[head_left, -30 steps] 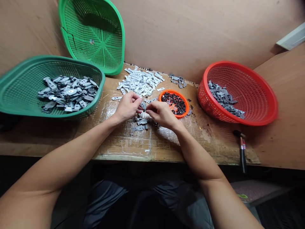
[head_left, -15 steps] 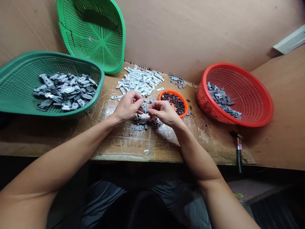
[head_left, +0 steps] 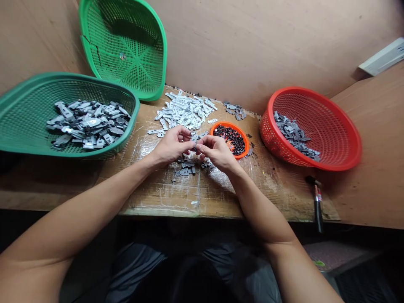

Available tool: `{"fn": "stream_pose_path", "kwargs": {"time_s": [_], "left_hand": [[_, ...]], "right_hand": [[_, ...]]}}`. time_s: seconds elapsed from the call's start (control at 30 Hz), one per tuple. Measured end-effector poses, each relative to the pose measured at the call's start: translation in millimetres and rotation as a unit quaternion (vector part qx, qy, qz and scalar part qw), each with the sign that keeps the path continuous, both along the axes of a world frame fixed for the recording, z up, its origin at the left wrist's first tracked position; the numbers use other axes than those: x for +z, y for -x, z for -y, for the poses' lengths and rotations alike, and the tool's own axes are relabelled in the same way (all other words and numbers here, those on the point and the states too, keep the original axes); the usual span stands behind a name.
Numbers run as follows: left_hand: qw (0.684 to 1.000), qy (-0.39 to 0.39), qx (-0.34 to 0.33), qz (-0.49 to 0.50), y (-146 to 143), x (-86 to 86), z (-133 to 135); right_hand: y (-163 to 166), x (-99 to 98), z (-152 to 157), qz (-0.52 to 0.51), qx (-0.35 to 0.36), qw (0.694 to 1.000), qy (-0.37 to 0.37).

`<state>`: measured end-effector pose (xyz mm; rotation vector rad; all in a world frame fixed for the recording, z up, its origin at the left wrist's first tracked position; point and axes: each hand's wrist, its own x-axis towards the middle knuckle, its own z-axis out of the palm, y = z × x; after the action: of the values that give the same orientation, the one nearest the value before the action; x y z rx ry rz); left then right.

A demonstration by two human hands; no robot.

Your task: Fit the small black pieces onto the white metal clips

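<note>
My left hand and my right hand meet fingertip to fingertip over the middle of the wooden bench. Both pinch a small grey metal piece between them. Directly under the hands lies a small cluster of grey metal pieces. Just right of my right hand stands a small orange bowl holding tiny dark parts. A heap of light silvery pieces lies behind the hands.
A green basket with grey metal parts sits at the left; another green basket leans on the wall behind. A red basket with dark grey pieces stands right. A small hammer lies at the bench's front right edge.
My hands have drawn closer together, and the fingertips now touch around the small piece. The view has shifted slightly.
</note>
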<state>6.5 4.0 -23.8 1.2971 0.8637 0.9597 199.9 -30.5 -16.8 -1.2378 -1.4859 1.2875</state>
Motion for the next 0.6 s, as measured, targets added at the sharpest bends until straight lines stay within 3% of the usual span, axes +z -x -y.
{"fn": "stream_pose_path", "kwargs": {"time_s": [0.33, 0.6], "left_hand": [[0.994, 0.081, -0.023, 0.065, 1.7, -1.8, 2.2], [0.989, 0.122, -0.005, 0.084, 0.1, 3.6, 2.6]], "right_hand": [[0.3, 4.2, 1.1, -0.031, -0.003, 1.0, 0.006], [-3.6, 6.9, 2.0, -0.044, 0.009, 0.998, 0.043]]}}
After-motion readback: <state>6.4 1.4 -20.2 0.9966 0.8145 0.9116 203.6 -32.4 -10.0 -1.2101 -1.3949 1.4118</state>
